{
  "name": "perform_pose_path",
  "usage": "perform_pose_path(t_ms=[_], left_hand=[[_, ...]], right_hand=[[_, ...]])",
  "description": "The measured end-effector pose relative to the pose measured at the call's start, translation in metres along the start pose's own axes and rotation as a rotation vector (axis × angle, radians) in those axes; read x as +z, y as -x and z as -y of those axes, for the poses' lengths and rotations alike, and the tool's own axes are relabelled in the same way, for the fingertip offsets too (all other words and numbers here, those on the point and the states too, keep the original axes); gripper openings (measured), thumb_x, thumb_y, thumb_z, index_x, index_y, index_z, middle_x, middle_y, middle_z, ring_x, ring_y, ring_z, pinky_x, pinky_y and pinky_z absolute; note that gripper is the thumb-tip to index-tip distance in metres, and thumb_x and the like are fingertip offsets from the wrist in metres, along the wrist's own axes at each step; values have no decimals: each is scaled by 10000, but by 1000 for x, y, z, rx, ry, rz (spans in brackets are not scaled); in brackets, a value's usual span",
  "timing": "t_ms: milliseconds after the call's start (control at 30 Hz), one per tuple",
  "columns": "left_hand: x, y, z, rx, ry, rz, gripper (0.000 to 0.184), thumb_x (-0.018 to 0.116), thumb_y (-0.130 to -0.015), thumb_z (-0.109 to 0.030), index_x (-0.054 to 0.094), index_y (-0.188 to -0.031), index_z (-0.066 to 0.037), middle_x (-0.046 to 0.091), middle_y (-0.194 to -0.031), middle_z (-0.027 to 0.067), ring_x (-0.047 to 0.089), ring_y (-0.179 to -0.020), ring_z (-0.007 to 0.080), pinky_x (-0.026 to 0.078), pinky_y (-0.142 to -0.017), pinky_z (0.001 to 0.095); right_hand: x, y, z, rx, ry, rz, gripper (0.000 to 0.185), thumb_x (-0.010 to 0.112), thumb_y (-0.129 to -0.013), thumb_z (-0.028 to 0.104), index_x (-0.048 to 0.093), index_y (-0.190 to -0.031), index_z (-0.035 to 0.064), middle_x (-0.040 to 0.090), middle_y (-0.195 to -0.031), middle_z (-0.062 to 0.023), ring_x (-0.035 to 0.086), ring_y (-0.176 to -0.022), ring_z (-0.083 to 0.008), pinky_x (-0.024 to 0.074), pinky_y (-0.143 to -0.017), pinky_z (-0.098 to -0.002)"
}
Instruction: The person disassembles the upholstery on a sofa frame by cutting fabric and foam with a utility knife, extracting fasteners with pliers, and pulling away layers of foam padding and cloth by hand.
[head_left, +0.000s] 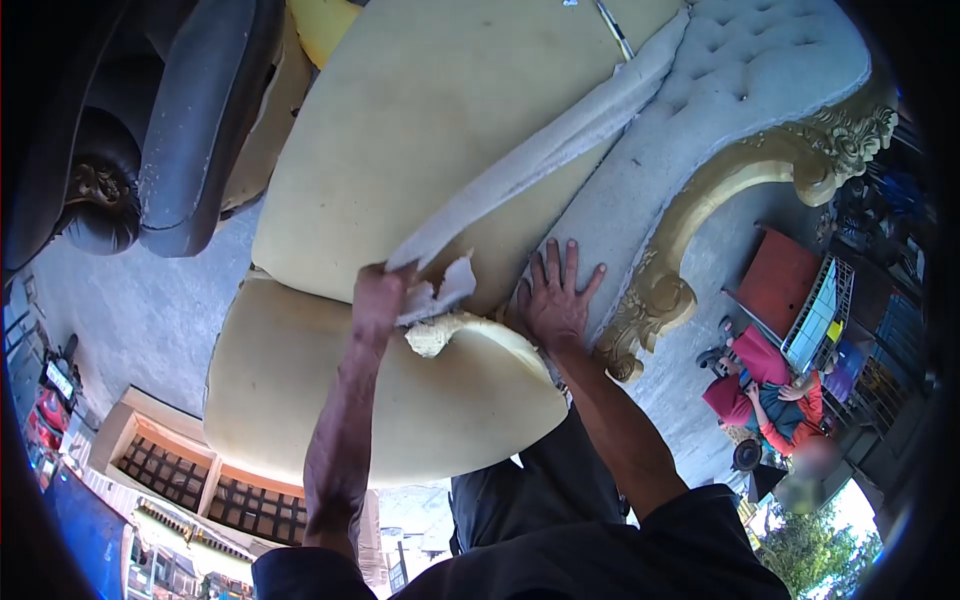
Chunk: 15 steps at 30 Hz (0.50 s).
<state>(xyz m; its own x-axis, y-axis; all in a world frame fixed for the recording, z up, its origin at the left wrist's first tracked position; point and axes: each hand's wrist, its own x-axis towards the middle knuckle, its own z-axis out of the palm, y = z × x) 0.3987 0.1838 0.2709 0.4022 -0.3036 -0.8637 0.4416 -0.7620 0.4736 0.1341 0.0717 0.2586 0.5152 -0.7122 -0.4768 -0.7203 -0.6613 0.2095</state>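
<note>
A long strip of pale grey fabric [530, 165] runs diagonally over the bare yellowish foam seat [420, 120]. Near its lower end my left hand [380, 300] is closed around it, with a ragged, torn flap [455, 285] sticking out beside the fist. My right hand [555, 300] lies flat with fingers spread on the grey tufted upholstery [640, 190] of the sofa back. Between the hands, a torn foam edge [430, 335] curls up from the front foam cushion [370, 380]. A pen-like tool [615, 30] rests at the top of the seat.
Carved gold trim [690, 230] borders the sofa back. Dark brown upholstered furniture [190, 110] stands at the left, and a wooden frame with webbing [200, 465] at lower left. Two people [770, 400] sit at the right near a red-brown table [770, 275].
</note>
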Motion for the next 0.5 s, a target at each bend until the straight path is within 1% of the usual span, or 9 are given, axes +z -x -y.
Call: perform_pose_path(t_ms=[67,133,200,233,267,300,333,400,500], left_hand=[[-11,-39,-22,-98,260,0,276,735,-828,-266,638,-720,-30,441,-627,-28,382,-572,130,307,-531,351],[-9,-98,-21,-47,476,58,288,747,-821,-222,554,-640,-107,440,-638,-19,369,-595,125,288,-568,347],[-5,-111,-23,-47,403,-4,226,735,-837,-224,622,-739,-54,566,-720,20,515,-672,149,395,-629,341],[-3,-97,-21,105,318,-10,234,733,-843,-245,645,-805,-32,626,-821,51,577,-773,174,441,-697,336],[-4,-83,-17,246,225,-21,265,732,-849,-266,668,-871,-9,685,-923,82,640,-874,198,486,-765,331],[-10,-67,-19,198,139,61,482,767,-854,-309,622,-1155,38,693,-1137,137,648,-1071,236,498,-933,344],[-13,-60,-9,194,129,52,482,767,-854,-309,622,-1155,38,693,-1137,137,648,-1071,236,498,-933,344],[-9,-44,13,437,200,105,671,816,-839,-330,506,-1302,44,673,-1188,151,639,-1098,257,470,-1006,374],[8,-29,42,711,-75,4,765,840,-800,-277,414,-1357,29,657,-1167,183,653,-1051,336,499,-984,419]], right_hand=[[-8,-14,5,0,8,-13,562,500,-965,454,520,-1455,180,288,-1632,-60,99,-1553,-316,-2,-1123,-784],[-9,-6,4,-52,23,-90,553,540,-948,432,533,-1438,176,317,-1615,-65,134,-1545,-318,9,-1120,-787],[-16,-8,3,-66,-70,-126,522,583,-927,401,568,-1390,161,385,-1570,-68,156,-1540,-312,-4,-1107,-798],[-33,-6,12,-60,-131,-188,436,647,-909,339,624,-1288,125,496,-1440,-102,325,-1455,-352,177,-1112,-758],[-46,-5,25,-79,-141,-190,436,647,-909,339,624,-1288,125,496,-1440,-102,325,-1455,-352,177,-1112,-758],[-55,-3,40,-89,-655,-131,438,661,-903,350,625,-1274,121,525,-1380,-118,389,-1397,-353,264,-1100,-693],[-59,0,56,-83,-1167,-59,442,674,-897,362,626,-1261,117,553,-1320,-135,453,-1339,-354,351,-1088,-628],[-60,14,81,-515,-516,-116,496,646,-931,388,572,-1321,90,540,-1283,-201,590,-1132,-353,529,-933,-429],[-8,53,86,-475,-438,-60,502,637,-941,390,568,-1288,35,586,-1173,-230,627,-1050,-360,549,-874,-431]])
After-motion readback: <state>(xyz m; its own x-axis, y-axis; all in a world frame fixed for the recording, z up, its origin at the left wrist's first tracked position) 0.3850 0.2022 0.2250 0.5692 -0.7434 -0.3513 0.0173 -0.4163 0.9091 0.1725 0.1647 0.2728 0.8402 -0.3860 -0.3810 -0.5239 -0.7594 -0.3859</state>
